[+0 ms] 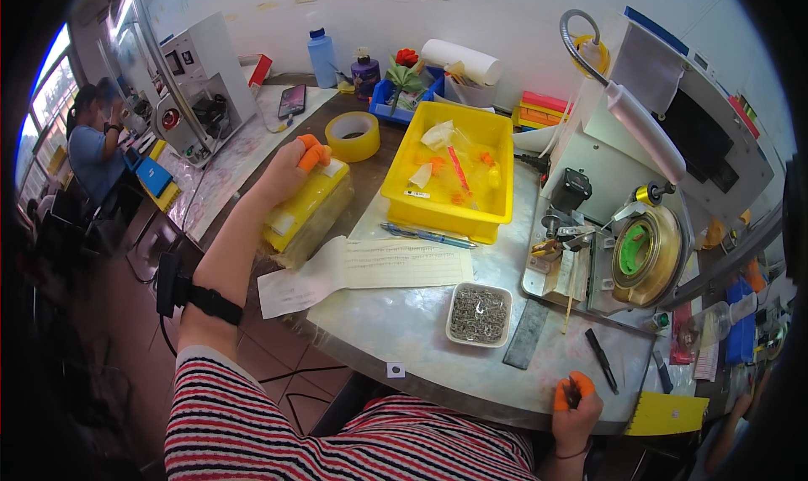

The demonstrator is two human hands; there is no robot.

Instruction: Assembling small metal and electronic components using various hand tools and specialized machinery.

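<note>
Workbench, head view, the only one. Your left hand (288, 170), orange covers on the fingertips, is closed onto the far end of the yellow-topped block (313, 196); the block is at the bench's left edge, just beside the tape roll (358, 149). Can't tell whether the bench carries its full weight. Your right hand (575, 412) is near the front edge, fingertips together on a small dark item (573, 392); too small to name.

Risks, my judgement: block could tip or drop off the edge if your one-handed hold slips on the smooth wrapping. Paper sheet (408, 262) runs close to the block's near end, so a sideways drag could crease or pull it. Open white tray (480, 344) of small metal pieces could spill if your sleeve or forearm catches the rim. Dark item could fall if your pinch loosens.

Surface: pale, glossy, marbled bench top (379, 313); pens (427, 235), yellow bin (438, 218), grey strip (528, 335), black tool (601, 359). Reel machine (633, 252) at right, lamp (644, 132) above it. Room: pale wall (522, 26) behind, tiled floor (269, 355), co-worker (97, 161) in blue seated far left.
</note>
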